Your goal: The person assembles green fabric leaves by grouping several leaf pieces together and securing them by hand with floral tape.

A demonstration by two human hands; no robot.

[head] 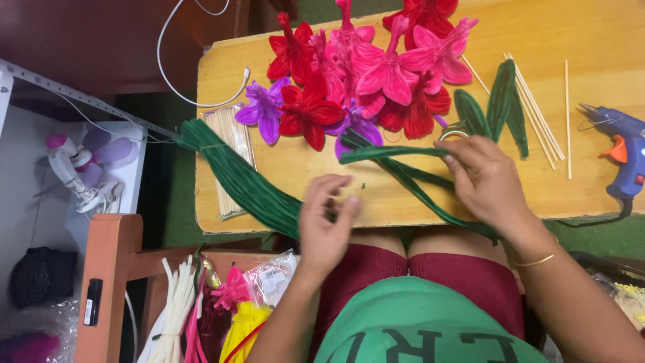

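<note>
Closest to the lens is a green shirt point(430, 323) with large dark lettering, and under it dark red shorts point(430, 265) on the person's lap, pulled right up against the yellow wooden worktop point(591, 33).

Over the near edge, the left hand point(326, 225) is loosely curled, fingertips pinched toward the thumb; I cannot tell whether it grips anything, though it hovers just beside the thick bundle of dark green fuzzy chenille stems point(242, 178) that lies slantwise off the worktop's left corner. The right hand point(487, 178) is closed on a folded green chenille stem point(396, 154), holding the bent end flat over the board, seemingly so the loop keeps its shape while the long tails run down toward the lap.

Finished chenille flowers in red, pink and purple point(356, 81) sit heaped at the far edge, apparently out of the way of the hands. Shaped green chenille leaves point(500, 101) and thin bamboo skewers point(537, 107) lie near the right hand, and a blue glue gun with an orange trigger point(621, 151) rests at the right end, nozzle pointing away from the person. A flat packet of pale skewers point(228, 134) lies under the green bundle.

Down at the left, clear plastic bags point(269, 279) with a small white label hold stems; beside them stand white point(171, 306), pink point(232, 289) and yellow chenille stems point(242, 329) in a reddish wooden frame point(111, 269).
</note>
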